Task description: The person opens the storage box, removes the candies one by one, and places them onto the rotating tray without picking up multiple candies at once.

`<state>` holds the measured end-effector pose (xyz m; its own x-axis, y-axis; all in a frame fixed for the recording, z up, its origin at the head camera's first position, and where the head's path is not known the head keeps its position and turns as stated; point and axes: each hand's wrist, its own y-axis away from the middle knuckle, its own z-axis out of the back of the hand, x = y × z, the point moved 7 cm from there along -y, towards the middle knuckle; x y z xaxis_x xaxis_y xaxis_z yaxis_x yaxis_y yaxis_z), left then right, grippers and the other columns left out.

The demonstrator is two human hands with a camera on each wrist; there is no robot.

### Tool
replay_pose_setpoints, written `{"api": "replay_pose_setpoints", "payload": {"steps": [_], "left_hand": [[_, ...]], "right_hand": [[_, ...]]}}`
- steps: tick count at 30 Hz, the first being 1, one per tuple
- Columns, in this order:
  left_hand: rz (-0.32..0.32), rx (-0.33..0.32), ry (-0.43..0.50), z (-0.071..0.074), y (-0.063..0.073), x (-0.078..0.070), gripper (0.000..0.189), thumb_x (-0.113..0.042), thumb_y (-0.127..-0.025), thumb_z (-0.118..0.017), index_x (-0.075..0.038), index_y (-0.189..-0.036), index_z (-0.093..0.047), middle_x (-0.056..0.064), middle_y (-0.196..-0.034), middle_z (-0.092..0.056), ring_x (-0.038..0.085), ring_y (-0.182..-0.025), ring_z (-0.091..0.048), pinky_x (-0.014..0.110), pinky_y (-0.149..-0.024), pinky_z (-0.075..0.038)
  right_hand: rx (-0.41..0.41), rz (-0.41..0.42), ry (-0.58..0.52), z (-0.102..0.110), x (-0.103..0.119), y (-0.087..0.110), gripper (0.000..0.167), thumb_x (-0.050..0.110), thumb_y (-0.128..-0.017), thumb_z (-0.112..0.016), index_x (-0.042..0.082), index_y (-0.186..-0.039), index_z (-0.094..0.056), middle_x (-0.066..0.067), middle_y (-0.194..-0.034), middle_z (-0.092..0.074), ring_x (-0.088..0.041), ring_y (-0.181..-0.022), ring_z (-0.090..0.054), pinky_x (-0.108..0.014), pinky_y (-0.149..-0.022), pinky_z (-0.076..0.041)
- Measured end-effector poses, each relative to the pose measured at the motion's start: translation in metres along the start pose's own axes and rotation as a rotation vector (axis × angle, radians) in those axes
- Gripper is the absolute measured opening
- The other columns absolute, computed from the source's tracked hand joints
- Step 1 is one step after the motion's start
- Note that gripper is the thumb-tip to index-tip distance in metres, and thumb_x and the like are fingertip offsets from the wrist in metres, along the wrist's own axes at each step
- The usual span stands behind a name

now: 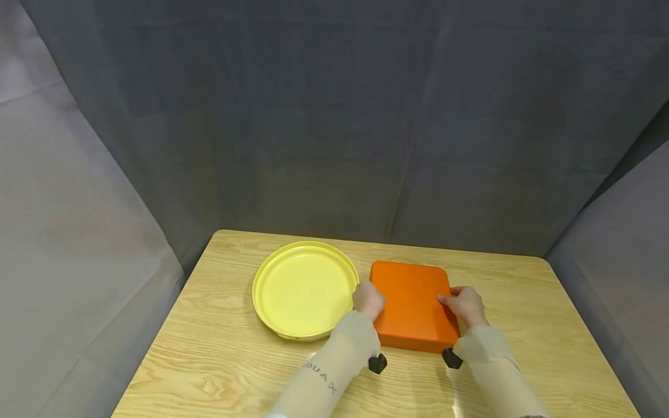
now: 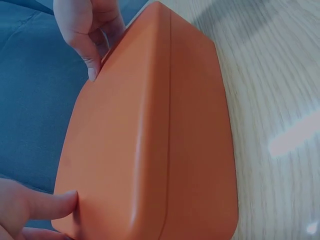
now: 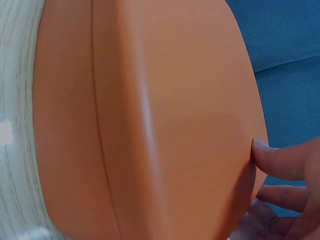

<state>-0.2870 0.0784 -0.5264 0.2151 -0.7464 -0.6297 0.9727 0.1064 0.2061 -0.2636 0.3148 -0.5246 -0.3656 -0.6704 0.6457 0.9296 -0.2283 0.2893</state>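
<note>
An orange square box (image 1: 410, 302) with rounded corners lies on the wooden table, right of its middle. A thin seam runs round its side, below the top, in both wrist views. My left hand (image 1: 369, 301) grips its left side, the thumb pressed on the top face in the left wrist view. On the opposite side my right hand (image 1: 467, 304) holds the box, thumb over the upper edge and fingers down the side wall (image 3: 245, 200). Some fingertips of both hands are hidden. Just left of my left hand is a round yellow tray (image 1: 305, 290) with a raised rim.
The light wooden table (image 1: 209, 360) ends at a dark grey curtain (image 1: 324, 128) behind. Paler grey cloth panels (image 1: 78, 261) hang at the left and right sides. Black wrist mounts (image 1: 377, 364) stick out beside both cuffs.
</note>
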Motion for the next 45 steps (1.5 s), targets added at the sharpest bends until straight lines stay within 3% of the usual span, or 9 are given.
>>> {"api": "replay_pose_setpoints", "payload": {"steps": [7, 21, 26, 33, 45], "left_hand": [[0.034, -0.026, 0.051, 0.002, -0.001, 0.005, 0.023, -0.019, -0.069, -0.079, -0.003, -0.076, -0.065, 0.004, -0.067, -0.059, 0.017, -0.059, -0.052, 0.03, -0.055, -0.047], [0.064, -0.005, 0.209, 0.001, -0.003, 0.014, 0.035, -0.014, -0.067, -0.079, -0.001, -0.097, -0.066, 0.007, -0.082, -0.064, 0.02, -0.07, -0.058, 0.033, -0.063, -0.05], [0.084, 0.014, 0.257, 0.001, -0.003, 0.016, 0.035, -0.012, -0.068, -0.078, -0.001, -0.099, -0.066, 0.007, -0.085, -0.065, 0.02, -0.073, -0.058, 0.033, -0.066, -0.05], [0.102, 0.03, 0.316, 0.003, -0.001, 0.016, 0.047, -0.009, -0.069, -0.076, 0.0, -0.114, -0.063, 0.011, -0.104, -0.065, 0.023, -0.089, -0.061, 0.036, -0.078, -0.05], [0.095, 0.013, 0.417, 0.003, 0.0, 0.014, 0.05, -0.005, -0.068, -0.075, 0.002, -0.116, -0.061, 0.013, -0.111, -0.063, 0.023, -0.097, -0.059, 0.036, -0.083, -0.049]], "right_hand": [[0.001, -0.012, 0.002, -0.001, 0.0, -0.003, 0.063, 0.027, -0.086, -0.063, -0.017, -0.125, -0.042, -0.034, -0.125, -0.044, -0.046, -0.109, -0.045, -0.052, -0.092, -0.039], [0.007, -0.027, -0.032, -0.001, -0.002, -0.005, 0.062, 0.025, -0.084, -0.066, -0.016, -0.124, -0.044, -0.033, -0.126, -0.044, -0.046, -0.112, -0.043, -0.051, -0.094, -0.038], [0.01, -0.015, -0.035, 0.0, -0.001, -0.004, 0.058, 0.024, -0.083, -0.067, -0.015, -0.122, -0.048, -0.032, -0.122, -0.049, -0.043, -0.106, -0.049, -0.05, -0.09, -0.042], [0.013, -0.012, -0.051, 0.001, -0.002, -0.005, 0.059, 0.024, -0.082, -0.068, -0.016, -0.122, -0.048, -0.033, -0.121, -0.049, -0.039, -0.096, -0.058, -0.045, -0.082, -0.049], [0.031, -0.001, -0.139, 0.001, -0.006, -0.006, 0.057, 0.021, -0.085, -0.065, -0.016, -0.123, -0.045, -0.035, -0.123, -0.046, -0.036, -0.096, -0.058, -0.038, -0.074, -0.053]]}}
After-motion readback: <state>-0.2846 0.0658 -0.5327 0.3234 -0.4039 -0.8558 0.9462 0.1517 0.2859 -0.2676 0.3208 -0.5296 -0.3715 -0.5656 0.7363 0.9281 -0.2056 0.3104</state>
